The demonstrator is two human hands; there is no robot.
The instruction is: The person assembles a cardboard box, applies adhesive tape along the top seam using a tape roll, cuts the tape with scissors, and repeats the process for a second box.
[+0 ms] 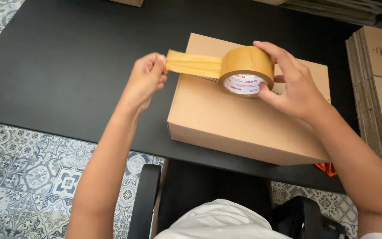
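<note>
Your right hand [295, 86] grips the brown tape roll [247, 71] above the closed cardboard box [226, 124] at centre frame, while your left hand [147, 77] fingers pinch the pulled-out tape strip [194, 64]. Tape is drawn, but none is stuck down yet on the box's seam.

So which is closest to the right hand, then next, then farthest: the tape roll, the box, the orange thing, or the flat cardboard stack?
1. Tape roll: in the right hand.
2. Box: directly beneath.
3. Orange thing: at the table's near edge.
4. Flat cardboard stack: far right.
</note>
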